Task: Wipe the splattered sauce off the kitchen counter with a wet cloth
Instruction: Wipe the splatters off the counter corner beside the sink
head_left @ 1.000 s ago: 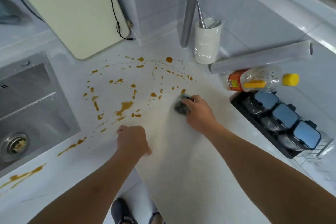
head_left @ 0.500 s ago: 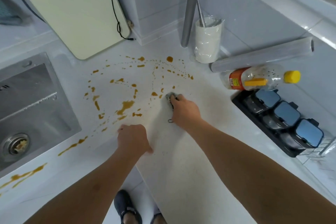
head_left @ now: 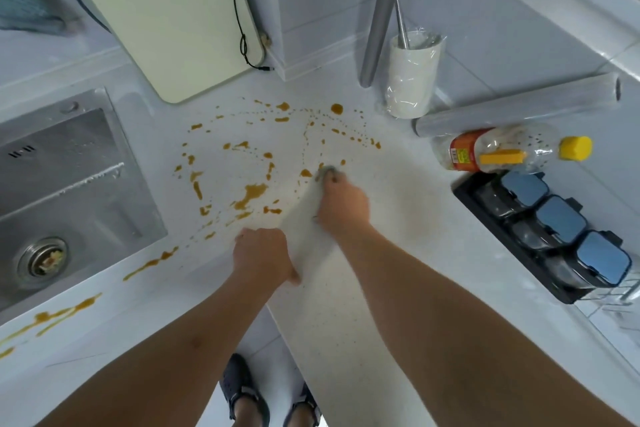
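Observation:
Brown sauce splatter (head_left: 251, 192) spreads in drops and streaks over the white counter (head_left: 398, 218), with more streaks (head_left: 62, 314) along the front edge by the sink. My right hand (head_left: 341, 206) grips a small grey cloth (head_left: 329, 173) and presses it on the counter at the right edge of the splatter; most of the cloth is hidden under the fingers. My left hand (head_left: 261, 255) rests as a fist on the counter's inner corner, holding nothing that I can see.
A steel sink (head_left: 62, 184) lies at the left. A pale cutting board (head_left: 166, 10) leans on the back wall. A white wrapped cup (head_left: 412, 80), a film roll (head_left: 516, 107), a lying sauce bottle (head_left: 502, 152) and a black rack of spice boxes (head_left: 554, 232) stand at the right.
My right hand has slid the cloth leftward and away from me into the splatter, and a drop near it is gone. The left hand stays put.

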Demonstrator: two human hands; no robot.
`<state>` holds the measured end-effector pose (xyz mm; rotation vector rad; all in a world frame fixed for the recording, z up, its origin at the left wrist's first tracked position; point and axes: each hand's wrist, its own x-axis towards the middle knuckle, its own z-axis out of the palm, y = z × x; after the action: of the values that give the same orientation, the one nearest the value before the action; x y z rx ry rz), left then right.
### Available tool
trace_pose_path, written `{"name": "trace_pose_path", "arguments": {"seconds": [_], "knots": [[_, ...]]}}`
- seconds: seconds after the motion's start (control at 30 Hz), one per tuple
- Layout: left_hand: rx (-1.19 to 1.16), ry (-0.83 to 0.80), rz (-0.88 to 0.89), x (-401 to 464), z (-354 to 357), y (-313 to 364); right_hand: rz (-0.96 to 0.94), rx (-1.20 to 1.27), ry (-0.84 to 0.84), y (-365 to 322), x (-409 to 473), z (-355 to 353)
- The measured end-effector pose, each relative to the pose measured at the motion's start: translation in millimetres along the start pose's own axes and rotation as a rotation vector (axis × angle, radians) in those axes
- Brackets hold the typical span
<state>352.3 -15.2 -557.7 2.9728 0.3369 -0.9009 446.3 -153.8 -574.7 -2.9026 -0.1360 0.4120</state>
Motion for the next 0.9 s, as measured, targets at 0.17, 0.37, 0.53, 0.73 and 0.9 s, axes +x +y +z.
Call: {"name": "trace_pose_path", "arguments": {"seconds": [0.17, 0.37, 0.53, 0.73, 0.9], "knots": [[0.077, 0.015, 0.004, -7, -15, 6, -0.13, -0.109, -0.042, 47, -30, -3], [0.118, -0.007, -0.005, -6, -20, 10, 0.31, -0.058, 0.076, 129, 3, -30], [0.133, -0.042, -0.005, -4, -23, 11, 0.112, 0.041, 0.038, 46, -10, -12], [0.166, -0.043, -0.005, -5, -30, 19, -0.195, -0.058, -0.128, 16, -61, 14], [0.179, -0.024, -0.003, -8, -26, 19, 0.167, -0.015, 0.004, 123, -31, -28]]}}
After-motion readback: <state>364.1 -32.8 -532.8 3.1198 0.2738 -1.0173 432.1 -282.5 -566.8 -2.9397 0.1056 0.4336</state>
